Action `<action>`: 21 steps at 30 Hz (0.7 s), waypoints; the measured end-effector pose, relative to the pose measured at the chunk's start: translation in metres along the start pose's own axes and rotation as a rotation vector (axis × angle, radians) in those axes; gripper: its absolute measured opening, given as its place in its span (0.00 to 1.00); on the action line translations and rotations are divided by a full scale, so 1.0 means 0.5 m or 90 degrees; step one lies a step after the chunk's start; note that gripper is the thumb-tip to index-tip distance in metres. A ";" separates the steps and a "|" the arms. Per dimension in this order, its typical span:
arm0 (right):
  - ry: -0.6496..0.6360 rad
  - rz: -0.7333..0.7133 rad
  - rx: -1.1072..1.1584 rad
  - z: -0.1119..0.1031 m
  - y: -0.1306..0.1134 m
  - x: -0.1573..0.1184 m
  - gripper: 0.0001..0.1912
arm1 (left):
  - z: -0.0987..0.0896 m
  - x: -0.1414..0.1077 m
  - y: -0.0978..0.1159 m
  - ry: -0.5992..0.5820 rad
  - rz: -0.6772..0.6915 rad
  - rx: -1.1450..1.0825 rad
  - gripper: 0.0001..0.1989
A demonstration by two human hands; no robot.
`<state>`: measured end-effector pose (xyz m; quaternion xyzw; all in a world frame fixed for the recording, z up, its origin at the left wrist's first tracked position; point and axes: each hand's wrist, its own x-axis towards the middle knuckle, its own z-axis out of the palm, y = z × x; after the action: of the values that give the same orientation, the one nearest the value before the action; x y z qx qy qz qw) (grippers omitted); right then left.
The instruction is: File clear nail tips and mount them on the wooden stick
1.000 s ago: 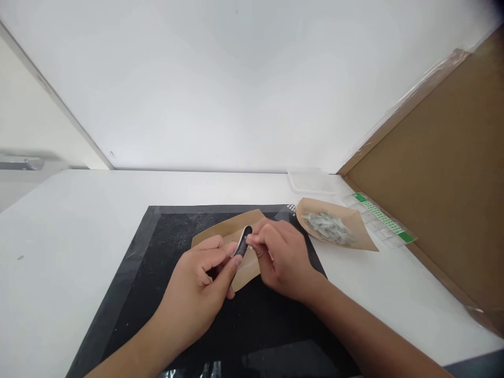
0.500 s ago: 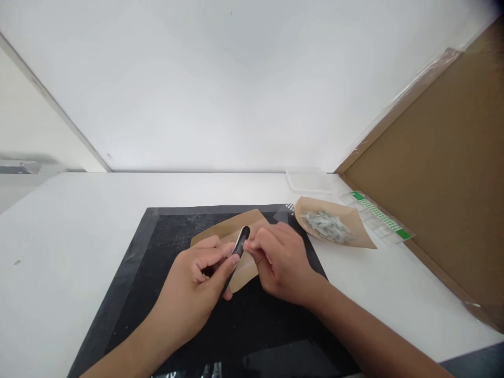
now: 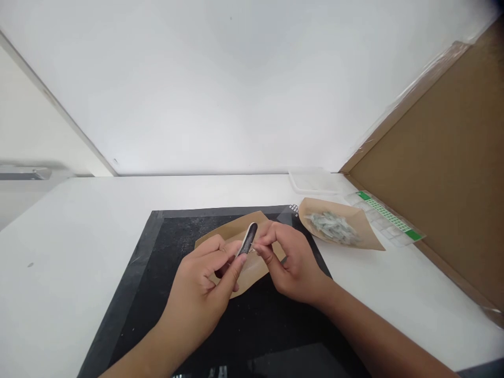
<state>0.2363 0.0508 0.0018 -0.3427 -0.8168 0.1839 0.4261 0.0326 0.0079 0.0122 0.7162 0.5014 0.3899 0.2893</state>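
My left hand (image 3: 210, 278) is closed, its thumb and fingers gripping a slim dark strip with a rounded end and a pale edge (image 3: 248, 239). The strip's tip points up and away, and its lower part is hidden by my fingers. Just right of the strip, my right hand (image 3: 289, 260) is closed in a pinch of thumb and forefinger. Whatever lies between those fingertips is too small to make out. Beneath both hands an open brown paper pouch (image 3: 224, 231) lies on a black mat (image 3: 165, 278).
To the right, a brown paper pouch (image 3: 364, 236) bears a heap of small pale grey-green pieces (image 3: 333, 227). Behind it are a clear plastic lid or tray (image 3: 315, 181) and a clear compartment strip with green labels (image 3: 389, 216). A cardboard panel (image 3: 441, 168) stands on the right.
The view has shifted slightly, so everything sits a little farther right. My left hand still grips the dark strip, and my right fingertips have come a little away from its side.
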 end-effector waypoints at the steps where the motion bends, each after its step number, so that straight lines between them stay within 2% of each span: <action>1: -0.002 0.011 0.014 -0.001 -0.001 0.001 0.08 | 0.002 0.000 0.000 0.004 0.010 0.011 0.13; 5: -0.001 0.064 0.044 0.000 -0.011 0.001 0.08 | 0.007 -0.002 -0.004 0.029 0.052 0.046 0.12; 8: 0.022 0.068 0.016 0.007 -0.018 0.000 0.08 | 0.011 -0.006 -0.010 0.046 0.085 0.070 0.13; 16: 0.085 -0.067 -0.142 0.023 -0.011 -0.007 0.08 | 0.016 -0.013 -0.003 0.075 0.113 0.074 0.12; 21: 0.033 -0.105 -0.155 0.026 -0.003 -0.011 0.08 | 0.018 -0.011 -0.011 0.068 0.106 0.069 0.12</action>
<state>0.2272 0.0457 -0.0082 -0.3279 -0.8472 0.0391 0.4163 0.0365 0.0042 0.0017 0.7481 0.4754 0.4224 0.1895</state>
